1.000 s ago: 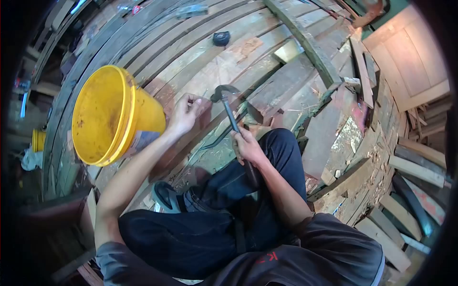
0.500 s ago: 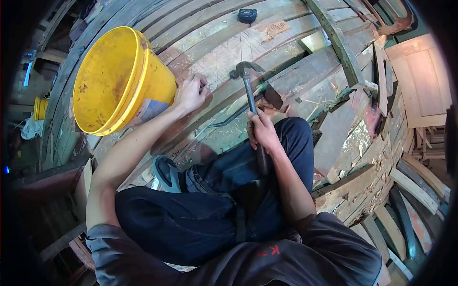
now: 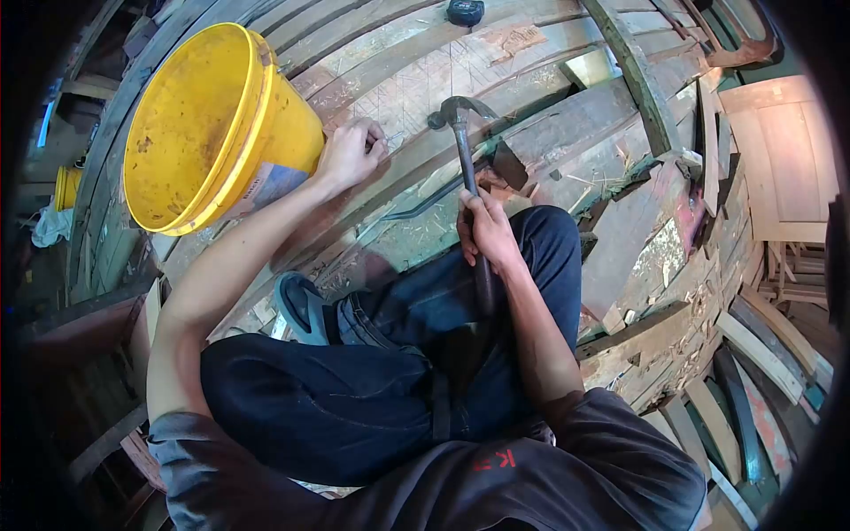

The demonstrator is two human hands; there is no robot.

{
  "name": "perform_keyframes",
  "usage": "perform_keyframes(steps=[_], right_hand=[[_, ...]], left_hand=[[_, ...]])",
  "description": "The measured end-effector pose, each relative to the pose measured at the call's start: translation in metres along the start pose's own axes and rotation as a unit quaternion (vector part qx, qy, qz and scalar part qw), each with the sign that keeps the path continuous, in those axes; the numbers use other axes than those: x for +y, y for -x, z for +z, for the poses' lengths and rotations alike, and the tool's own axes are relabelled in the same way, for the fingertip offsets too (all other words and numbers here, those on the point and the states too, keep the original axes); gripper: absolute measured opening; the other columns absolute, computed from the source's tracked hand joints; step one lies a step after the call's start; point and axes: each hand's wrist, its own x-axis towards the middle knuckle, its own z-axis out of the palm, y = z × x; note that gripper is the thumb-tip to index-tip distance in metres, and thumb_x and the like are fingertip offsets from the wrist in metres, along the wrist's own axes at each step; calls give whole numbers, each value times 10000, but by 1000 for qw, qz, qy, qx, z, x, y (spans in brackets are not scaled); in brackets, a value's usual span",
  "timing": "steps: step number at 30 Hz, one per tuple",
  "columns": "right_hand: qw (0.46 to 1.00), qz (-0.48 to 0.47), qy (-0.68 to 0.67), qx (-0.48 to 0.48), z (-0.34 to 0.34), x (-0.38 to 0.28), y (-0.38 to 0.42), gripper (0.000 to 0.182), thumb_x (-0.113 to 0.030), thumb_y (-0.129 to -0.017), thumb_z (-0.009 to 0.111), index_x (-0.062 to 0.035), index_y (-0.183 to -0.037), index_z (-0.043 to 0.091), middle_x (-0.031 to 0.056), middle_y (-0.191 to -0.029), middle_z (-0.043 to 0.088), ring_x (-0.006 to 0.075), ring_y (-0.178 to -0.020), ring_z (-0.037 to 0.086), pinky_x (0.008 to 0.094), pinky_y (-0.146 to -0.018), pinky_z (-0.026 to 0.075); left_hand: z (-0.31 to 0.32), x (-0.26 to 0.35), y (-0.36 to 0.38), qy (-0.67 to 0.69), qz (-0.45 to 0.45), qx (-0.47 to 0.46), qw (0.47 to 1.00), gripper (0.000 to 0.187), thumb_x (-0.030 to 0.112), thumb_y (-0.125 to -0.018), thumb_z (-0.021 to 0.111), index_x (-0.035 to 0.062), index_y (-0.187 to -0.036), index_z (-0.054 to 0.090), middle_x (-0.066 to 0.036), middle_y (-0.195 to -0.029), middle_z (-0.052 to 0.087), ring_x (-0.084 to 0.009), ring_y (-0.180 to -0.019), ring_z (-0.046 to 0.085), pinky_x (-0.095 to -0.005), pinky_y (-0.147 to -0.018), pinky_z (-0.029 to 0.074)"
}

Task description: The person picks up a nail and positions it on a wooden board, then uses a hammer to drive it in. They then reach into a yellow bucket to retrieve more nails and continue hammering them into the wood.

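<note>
My right hand grips a claw hammer by its dark handle, with the head tilted up over the planks. Beside the yellow bucket, my left hand rests low over the wooden planks with its fingers curled together. Whatever may be between those fingertips is too small to make out. Thin pencil-like lines cross the pale plank just beyond the left hand. A dark bent metal bar lies in the gap between the planks, below the hammer's head.
A black tape measure lies at the far side. A wooden beam crosses the planking on the right. Loose boards are stacked at lower right, near a panelled wooden door. Wood chips and gaps break up the floor.
The whole view has shifted slightly, so the bucket and tape measure sit higher in it. Both hands keep nearly the same pose, and the hammer stays in my right hand.
</note>
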Motion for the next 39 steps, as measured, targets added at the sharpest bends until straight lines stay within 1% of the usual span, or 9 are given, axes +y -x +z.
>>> perform_keyframes(steps=[4,7,10,15,22,25,31,34,39], right_hand=[[1000,8,4,9,1,0,0,370,-363,-1070,389,-64,-860,445,19,-528,407,124,-330,392,283,-292,361],[1000,5,14,11,2,3,-1,396,-394,-1072,365,-62,-874,452,36,-557,415,129,-328,374,280,-292,357],[1000,7,22,17,2,1,0,409,-401,-1073,357,-60,-871,453,39,-557,418,131,-328,379,281,-291,357],[997,-12,73,25,7,0,1,412,-392,-1078,342,-54,-870,452,39,-528,419,138,-314,386,283,-288,353],[997,-52,35,-38,19,-8,1,445,-387,-1082,333,-54,-806,439,33,-477,412,141,-306,401,283,-293,344],[998,-35,36,-44,22,-3,-3,448,-387,-1083,328,-54,-803,438,37,-467,408,143,-303,400,281,-291,340],[997,7,61,-39,24,6,-9,440,-380,-1083,325,-55,-809,437,47,-466,416,149,-298,390,286,-284,335],[999,13,34,-24,27,-1,-5,443,-385,-1083,326,-57,-807,438,52,-469,417,150,-302,391,287,-282,335],[999,-6,27,-31,23,-1,-2,450,-404,-1083,322,-63,-811,432,45,-500,419,147,-308,392,289,-278,343]], left_hand=[[-2,-4,-3,14,-6,-24,1000,86,90,-841,647,15,-867,679,-109,-822,715,-225,-745,704,-362,-718,562],[-2,-3,-3,50,-22,-32,998,118,127,-804,680,9,-815,679,-151,-829,695,-277,-780,697,-405,-725,553],[-1,-4,-3,44,-14,-27,999,126,136,-801,689,12,-826,694,-144,-818,704,-259,-754,704,-389,-716,559],[-3,-5,-8,42,-60,-64,995,102,113,-813,686,22,-853,708,-112,-819,724,-214,-743,710,-357,-695,560],[-6,-5,-10,50,-96,-101,989,93,107,-842,677,24,-877,698,-85,-798,724,-161,-709,697,-326,-643,552],[-7,-5,-9,62,-75,-77,992,122,100,-777,672,24,-859,722,-140,-813,729,-246,-754,718,-366,-702,562],[-5,-8,-11,94,-104,-96,985,124,101,-765,667,20,-843,719,-145,-798,729,-245,-754,723,-365,-708,562],[-3,-11,-11,73,-62,-91,991,92,70,-838,638,7,-877,692,-102,-791,723,-179,-717,698,-333,-662,555],[-2,-13,-8,54,-58,-88,993,102,79,-830,641,9,-878,698,-110,-789,723,-190,-734,703,-344,-675,557]])
